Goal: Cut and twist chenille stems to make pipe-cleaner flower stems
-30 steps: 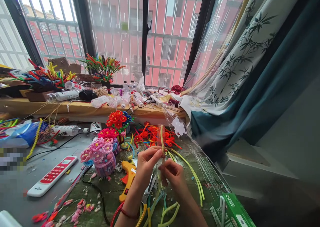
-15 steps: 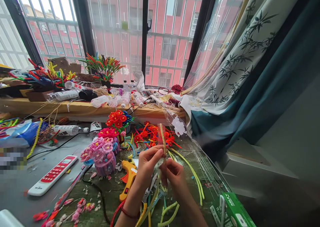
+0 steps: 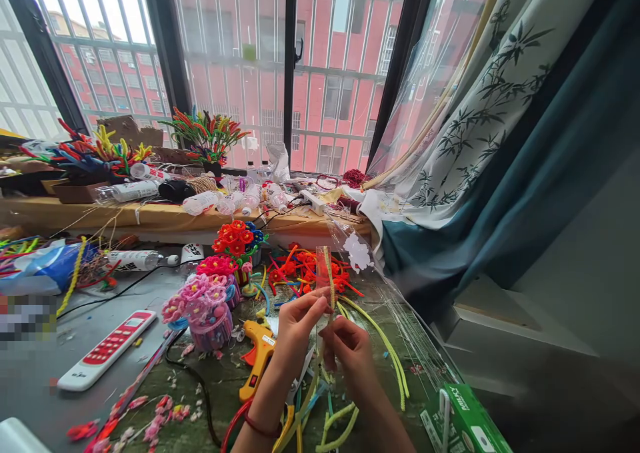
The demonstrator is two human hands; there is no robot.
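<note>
A pale yellow pipe cleaner [image 3: 331, 281] stands upright along a clear plastic strip [image 3: 323, 270] that looks like a ruler. My left hand [image 3: 303, 320] pinches the pipe cleaner against the strip at mid-height. Just below and to the right, my right hand [image 3: 350, 346] is closed in a pinch on the lower part of both. The exact contact under its fingertips is hidden. Scissors [image 3: 299, 378], partly covered by my left forearm, lie below the hands. Beside that forearm is a yellow glue gun [image 3: 257, 360]. Longer yellow-green pipe cleaners [image 3: 387, 343] curve across the table on the right.
Red pipe-cleaner flowers [image 3: 300, 270] lie behind my hands. Pots of pink flowers [image 3: 210, 330] and red flowers [image 3: 234, 238] stand left of them. A white remote [image 3: 107, 351] lies at left; a green box [image 3: 465, 416] sits at the front right. Plastic bottles [image 3: 200, 202] crowd the windowsill.
The upper end of the pipe cleaner has shifted slightly right against the clear strip. Both hands keep their pinch and have moved only a little to the right.
</note>
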